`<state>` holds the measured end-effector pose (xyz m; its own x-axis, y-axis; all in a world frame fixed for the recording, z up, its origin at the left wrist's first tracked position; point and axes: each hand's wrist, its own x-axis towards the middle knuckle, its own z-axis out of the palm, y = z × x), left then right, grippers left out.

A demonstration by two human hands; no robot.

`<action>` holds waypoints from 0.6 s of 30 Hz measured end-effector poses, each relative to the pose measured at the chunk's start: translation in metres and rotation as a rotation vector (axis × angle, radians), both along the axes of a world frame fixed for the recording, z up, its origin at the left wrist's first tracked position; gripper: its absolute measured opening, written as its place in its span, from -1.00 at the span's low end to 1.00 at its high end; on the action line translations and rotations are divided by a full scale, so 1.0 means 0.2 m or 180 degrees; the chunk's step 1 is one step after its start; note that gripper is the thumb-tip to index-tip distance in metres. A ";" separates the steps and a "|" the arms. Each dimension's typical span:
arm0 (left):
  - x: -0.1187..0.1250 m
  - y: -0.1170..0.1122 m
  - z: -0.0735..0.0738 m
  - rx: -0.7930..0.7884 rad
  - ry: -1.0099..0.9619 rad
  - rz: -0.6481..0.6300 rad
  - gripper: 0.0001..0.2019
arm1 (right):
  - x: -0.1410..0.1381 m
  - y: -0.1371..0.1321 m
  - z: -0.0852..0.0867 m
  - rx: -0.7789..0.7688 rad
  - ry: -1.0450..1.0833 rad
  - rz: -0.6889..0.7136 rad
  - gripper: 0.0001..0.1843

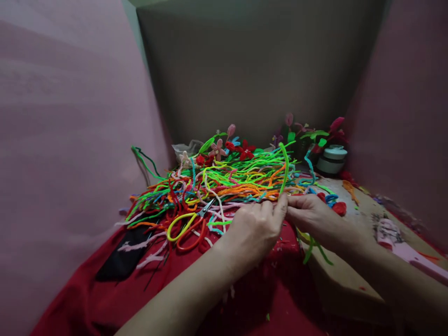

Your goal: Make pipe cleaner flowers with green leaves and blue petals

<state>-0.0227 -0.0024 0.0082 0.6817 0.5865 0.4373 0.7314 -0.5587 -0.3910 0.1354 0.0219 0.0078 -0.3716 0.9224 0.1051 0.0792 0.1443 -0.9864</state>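
My left hand is closed in a pinch around a bright green pipe cleaner, whose upper length rises above the fingers and bends over at its tip. Right against it, my right hand pinches at the same spot; the fingertips of both hands nearly meet. Green and yellow ends hang below the right hand, though I cannot tell whether they belong to the same piece. Scissors with one yellow and one red handle lie left of my left hand. Behind both hands spreads a pile of coloured pipe cleaners.
A black phone lies on the red cloth at the left. Fuzzy flowers stand behind the pile. At the right are a jar with a pale blue lid and a pink-handled brush. Walls close in on both sides.
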 end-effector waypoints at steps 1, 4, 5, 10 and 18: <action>0.01 -0.01 0.00 0.0005 -0.0007 -0.0009 -0.58 | 0.00 0.00 0.00 -0.0010 -0.0046 0.0061 -0.86; 0.00 0.00 0.00 -0.0111 -0.0096 -0.0045 -0.65 | 0.01 0.00 0.01 -0.0127 -0.0105 0.0187 -0.84; 0.00 0.00 0.01 -0.0169 -0.0151 -0.0068 -0.69 | 0.01 -0.01 0.02 -0.0144 -0.0123 0.0206 -0.83; -0.04 0.03 0.03 -0.0028 -0.0470 -0.0357 -0.90 | 0.03 -0.01 0.07 0.0017 -0.0401 0.0270 -0.81; -0.02 -0.01 0.02 0.0328 -0.0199 -0.0085 -0.80 | 0.09 0.01 0.10 0.0336 -0.0828 0.0520 -0.75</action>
<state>-0.0260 -0.0051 0.0127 0.6661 0.5181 0.5366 0.7416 -0.5375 -0.4015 0.1533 0.0239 0.0279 -0.5407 0.8375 0.0791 0.2941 0.2762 -0.9150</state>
